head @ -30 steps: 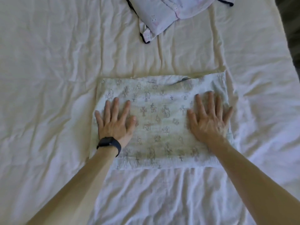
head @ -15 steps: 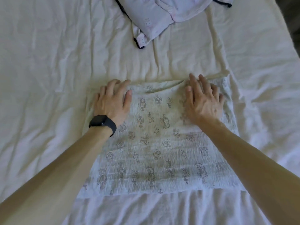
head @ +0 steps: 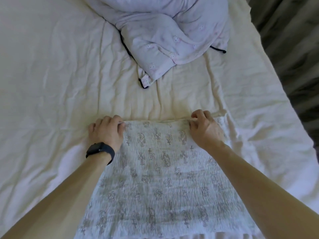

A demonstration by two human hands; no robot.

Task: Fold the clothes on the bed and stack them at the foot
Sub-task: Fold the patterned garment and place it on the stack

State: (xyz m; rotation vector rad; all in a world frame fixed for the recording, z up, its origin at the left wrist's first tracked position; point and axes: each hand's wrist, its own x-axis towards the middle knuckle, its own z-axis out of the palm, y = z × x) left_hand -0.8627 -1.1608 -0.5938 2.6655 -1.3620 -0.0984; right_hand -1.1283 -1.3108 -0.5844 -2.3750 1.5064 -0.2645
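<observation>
Left hand (head: 105, 133) and right hand (head: 206, 129) each pinch a far corner of the printed garment (head: 155, 178), lower centre, part-folded. Lilac garment (head: 170, 31) top centre still unfolded; no stack visible.

Both your arms are stretched forward, bare, and they come closer to each other toward the hands. Your left hand (head: 107, 131) is palm down, and its curled fingers grip the far left corner of the printed cloth (head: 155, 169). A black band (head: 101, 152) sits on this wrist. Your right hand (head: 206, 131) is also palm down, knuckles raised, with bent fingers and thumb pinching the far edge of the same cloth.
</observation>
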